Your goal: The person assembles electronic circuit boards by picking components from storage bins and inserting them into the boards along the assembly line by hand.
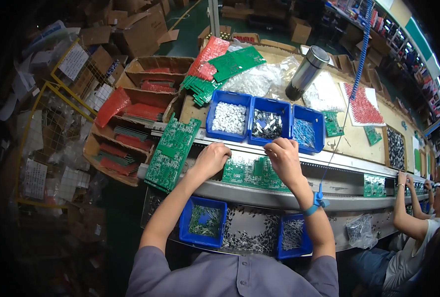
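Note:
A green circuit board lies on the metal rail in front of me. My left hand is at the board's left end, its fingers curled together; what they hold, if anything, is hidden. Above the board's right part hovers my right hand, closed in a pinch whose contents I cannot make out. A blue strap with a coiled cord circles the right wrist. Behind the hands stand blue bins: one of white parts, one of black and white parts, one of blue parts.
Stacked green boards lean over the rail at left, beside cardboard boxes. A steel flask stands behind the bins. Nearer me are a bin of green parts and a bin of wire-leaded parts. A co-worker sits at right.

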`<state>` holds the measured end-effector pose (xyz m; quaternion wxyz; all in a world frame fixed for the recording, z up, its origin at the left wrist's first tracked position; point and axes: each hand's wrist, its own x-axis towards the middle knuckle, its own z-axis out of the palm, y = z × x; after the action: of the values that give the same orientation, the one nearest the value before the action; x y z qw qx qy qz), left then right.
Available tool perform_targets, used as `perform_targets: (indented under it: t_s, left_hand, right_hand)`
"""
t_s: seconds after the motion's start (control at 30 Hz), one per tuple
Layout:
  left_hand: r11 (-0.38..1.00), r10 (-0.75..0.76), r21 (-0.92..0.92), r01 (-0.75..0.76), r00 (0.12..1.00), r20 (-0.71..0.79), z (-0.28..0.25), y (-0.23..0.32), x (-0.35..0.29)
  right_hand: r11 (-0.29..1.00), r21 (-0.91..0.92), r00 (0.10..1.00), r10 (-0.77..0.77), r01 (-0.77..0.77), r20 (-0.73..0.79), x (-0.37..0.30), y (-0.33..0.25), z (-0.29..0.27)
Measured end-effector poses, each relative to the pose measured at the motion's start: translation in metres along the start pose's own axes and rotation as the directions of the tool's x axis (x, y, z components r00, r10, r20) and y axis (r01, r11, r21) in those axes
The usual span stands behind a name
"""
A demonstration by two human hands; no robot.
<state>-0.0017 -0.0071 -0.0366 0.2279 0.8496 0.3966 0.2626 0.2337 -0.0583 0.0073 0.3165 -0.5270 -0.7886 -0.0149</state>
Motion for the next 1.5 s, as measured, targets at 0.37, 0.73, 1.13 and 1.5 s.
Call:
perform_targets:
  t_s: [0.37, 0.73, 1.13, 1.5]
  left_hand:
    - [1.000, 0.011, 0.023, -0.011, 1.000, 0.028, -0.001, 0.002, 0.000]
    - [0.958, 0.047, 0.277, -0.072, 0.994, 0.097, -0.009, 0.034, 0.023]
    - [0.734, 0.258, 0.613, -0.291, 0.955, 0.145, 0.055, 0.051, 0.133]
    - [0.771, 0.318, 0.539, -0.338, 0.939, 0.135, 0.064, 0.037, 0.136]
  right_hand:
    - [0.943, 0.188, 0.959, 0.253, -0.274, 0.128, -0.038, 0.016, -0.017]
    - [0.904, 0.312, 0.938, 0.209, -0.293, 0.277, -0.040, 0.020, 0.003]
    - [0.892, 0.335, 0.943, 0.231, -0.304, 0.240, -0.046, 0.022, 0.003]
    - [0.929, 0.294, 0.950, 0.141, -0.224, 0.277, -0.034, 0.020, 0.012]
